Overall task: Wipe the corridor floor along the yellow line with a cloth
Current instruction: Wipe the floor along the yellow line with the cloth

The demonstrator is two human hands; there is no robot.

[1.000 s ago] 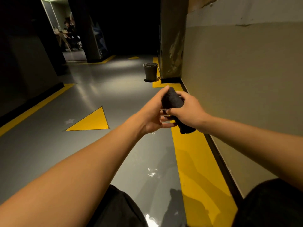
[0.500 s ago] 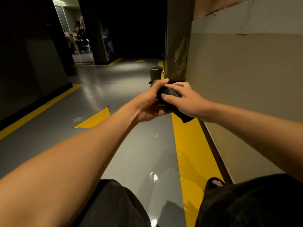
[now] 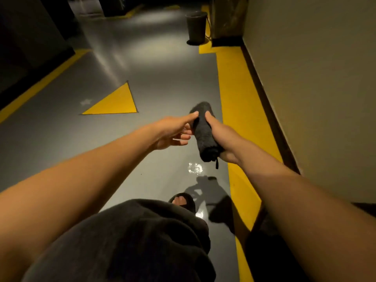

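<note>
Glossy grey corridor floor (image 3: 162, 78): largest item, wet-looking, with bright glints below my hands.

Pale painted wall (image 3: 315, 88): runs along the floor's right edge, above a dark skirting.

Broad yellow painted line (image 3: 230, 94): follows that right edge; wiping not yet begun, by my judgement.

Yellow painted triangle (image 3: 118, 102): marked mid-floor, left of my hands.

Dark round bin (image 3: 196, 25): stands at the far end, just beside the yellow line.

My black open-toed sandal (image 3: 183, 201): on the floor below the cloth.

Dark grey rolled terry cloth (image 3: 203, 129): held in the air over the grey floor, just left of the line, touching neither. Judged soft, light and limp; it will sag and unroll if pinched at one end. Best taken round the middle of the roll, or opened flat under a palm.

My right hand (image 3: 221, 137): fingers wrapped round the roll's middle, thumb on top.

My left hand (image 3: 175, 131): loosely spread, thumb tip touching the roll's upper end, gripping nothing.
</note>
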